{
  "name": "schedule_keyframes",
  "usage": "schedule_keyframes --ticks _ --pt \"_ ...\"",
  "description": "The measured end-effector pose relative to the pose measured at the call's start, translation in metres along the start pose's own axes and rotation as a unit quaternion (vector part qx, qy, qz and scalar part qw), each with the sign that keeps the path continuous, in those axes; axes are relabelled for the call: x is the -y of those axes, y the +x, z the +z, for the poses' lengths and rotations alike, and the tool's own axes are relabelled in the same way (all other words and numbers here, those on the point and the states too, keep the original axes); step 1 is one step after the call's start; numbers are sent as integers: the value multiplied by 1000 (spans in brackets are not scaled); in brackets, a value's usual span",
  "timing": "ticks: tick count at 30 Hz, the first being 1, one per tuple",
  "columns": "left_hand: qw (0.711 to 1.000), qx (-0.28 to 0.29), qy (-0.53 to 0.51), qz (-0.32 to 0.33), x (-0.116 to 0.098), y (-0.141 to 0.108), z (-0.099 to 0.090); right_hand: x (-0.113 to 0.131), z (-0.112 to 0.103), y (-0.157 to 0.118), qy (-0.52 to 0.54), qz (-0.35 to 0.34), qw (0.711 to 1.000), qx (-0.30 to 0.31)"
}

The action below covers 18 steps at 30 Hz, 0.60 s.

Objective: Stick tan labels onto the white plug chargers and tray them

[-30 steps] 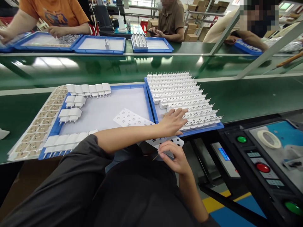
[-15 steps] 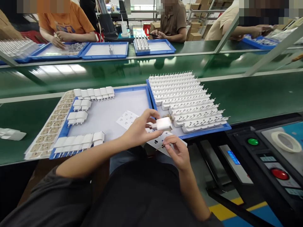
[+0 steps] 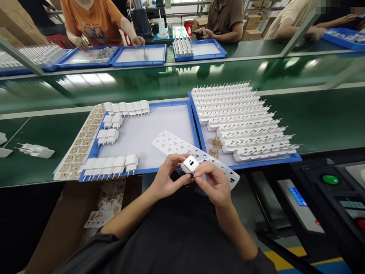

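Note:
A white plug-in charger (image 3: 190,163) is held between the fingers and thumb of my left hand (image 3: 168,179), its end with port openings turned up toward me. Close against it, my right hand (image 3: 214,182) pinches a small tan piece (image 3: 189,180) at the charger's lower edge. Part of that piece is hidden behind the fingers, so its kind is unclear. Beneath the hands, a white sheet with small dark cutouts (image 3: 171,144) lies slanted across the rims of two blue trays.
The left blue tray (image 3: 159,103) holds short rows of chargers; beside it lies a stack of sheets with tan rounds (image 3: 82,142). Packed charger rows (image 3: 228,110) fill much of the right tray (image 3: 196,121). Loose chargers (image 3: 37,150) lie at left. Co-workers sit across the green line.
My right hand has come up to the charger, which has turned so its port end faces me. The view has shifted left. A co-worker in orange has reached toward a tray.

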<state>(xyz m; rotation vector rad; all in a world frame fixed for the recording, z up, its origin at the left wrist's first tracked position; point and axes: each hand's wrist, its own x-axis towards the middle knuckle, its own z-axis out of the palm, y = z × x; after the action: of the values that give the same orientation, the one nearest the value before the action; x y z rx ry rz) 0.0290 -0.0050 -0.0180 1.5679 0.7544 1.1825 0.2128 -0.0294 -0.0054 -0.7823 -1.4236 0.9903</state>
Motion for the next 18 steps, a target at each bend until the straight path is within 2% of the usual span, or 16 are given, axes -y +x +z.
schedule_keyframes --ticks 4,7,10,18 --pt "998 -22 47 27 3 1 -10 -2 -3 0 3 43 999 -23" --pt "988 -31 129 73 2 3 -14 -3 -3 2 9 72 995 -66" --pt "981 -31 156 111 0 5 -14 -5 -3 6 21 102 989 -103" --pt "977 -22 162 138 -4 8 -14 -2 -1 13 10 137 986 -100"
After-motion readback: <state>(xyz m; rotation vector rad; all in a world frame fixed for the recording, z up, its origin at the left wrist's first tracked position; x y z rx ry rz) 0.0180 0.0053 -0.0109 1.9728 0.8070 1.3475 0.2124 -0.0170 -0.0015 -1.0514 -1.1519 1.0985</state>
